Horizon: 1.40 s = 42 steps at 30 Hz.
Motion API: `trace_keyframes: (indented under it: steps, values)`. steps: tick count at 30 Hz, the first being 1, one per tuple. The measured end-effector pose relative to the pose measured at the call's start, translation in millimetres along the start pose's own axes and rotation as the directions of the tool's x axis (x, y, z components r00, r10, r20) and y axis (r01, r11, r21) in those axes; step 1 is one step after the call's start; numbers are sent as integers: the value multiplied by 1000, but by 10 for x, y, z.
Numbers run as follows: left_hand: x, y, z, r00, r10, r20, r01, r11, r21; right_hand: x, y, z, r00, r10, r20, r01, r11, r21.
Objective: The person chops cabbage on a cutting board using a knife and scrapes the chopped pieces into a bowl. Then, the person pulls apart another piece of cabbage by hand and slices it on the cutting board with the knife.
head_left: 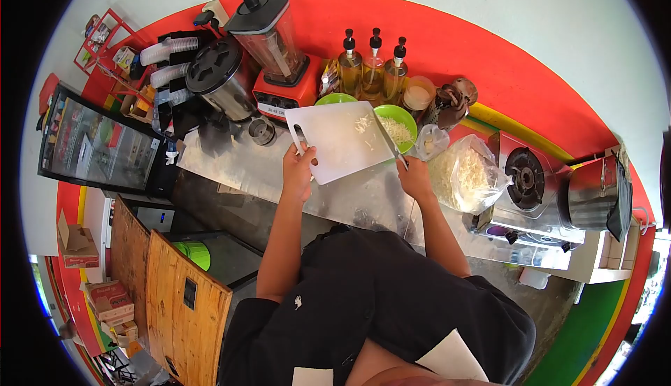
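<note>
A white cutting board point(339, 145) is raised and tilted over the steel counter, with my left hand point(299, 169) closed around its handle end. Pale shredded pieces point(364, 123) lie near the board's far right corner. My right hand point(416, 176) grips a knife point(388, 138), whose blade lies along the board's right edge. Just beyond that edge stands a green bowl point(407, 115) holding more pale shreds. Another green bowl point(335, 98) is partly hidden behind the board. A clear plastic bag point(470, 176) full of pale shreds rests right of my right hand.
A red blender point(283, 92), a steel canister point(222, 82) and a metal cup point(262, 131) stand at the back left. Three pump bottles point(372, 70) line the wall. At the right are a gas stove point(525, 178) and a large pot point(594, 194).
</note>
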<state>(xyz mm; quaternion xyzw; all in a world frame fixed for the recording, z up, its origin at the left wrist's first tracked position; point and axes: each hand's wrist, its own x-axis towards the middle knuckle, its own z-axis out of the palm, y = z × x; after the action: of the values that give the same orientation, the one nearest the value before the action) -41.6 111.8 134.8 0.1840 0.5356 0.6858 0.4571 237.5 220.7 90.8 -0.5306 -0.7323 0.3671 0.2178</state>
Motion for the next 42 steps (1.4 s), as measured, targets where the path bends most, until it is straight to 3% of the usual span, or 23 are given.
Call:
trace_keyframes:
  steps: [3,9,13,16,19,21,29,34,37,39,42]
  values:
    - [-23,-11,-8,1000,23,13,-23,1000,-11,24,121,-1,994,-25,-111,15,996,-90]
    - [-60,4,38,1000,29,12,-29,1000,7,-169,-310,-127,1000,-20,14,18,991,131]
    - [-66,7,87,1000,24,6,-24,999,23,-315,-537,-64,986,-135,99,106,961,257]
    - [-57,-19,90,999,32,8,-32,999,35,-341,-556,-34,981,-126,151,95,976,196]
    - [-71,-6,118,999,40,6,-41,999,35,-288,-429,30,993,-98,69,83,977,196]
    - [-85,11,140,999,38,1,-38,999,29,-226,-307,16,995,-97,-15,98,990,100]
    - [-98,-32,138,999,41,0,-41,998,54,90,276,61,989,-85,-119,82,996,-24]
    - [-102,-36,150,999,46,-1,-46,998,42,-18,-90,-42,989,-92,-112,92,996,-7]
    - [-109,-29,169,999,52,5,-53,998,42,-177,-490,-79,981,-181,-65,188,973,132]
    - [-111,-13,187,998,57,15,-58,997,47,-270,-741,-117,970,-232,78,210,952,222]
    - [-129,23,211,999,41,4,-41,995,87,-303,-872,-62,948,-291,128,270,949,160]
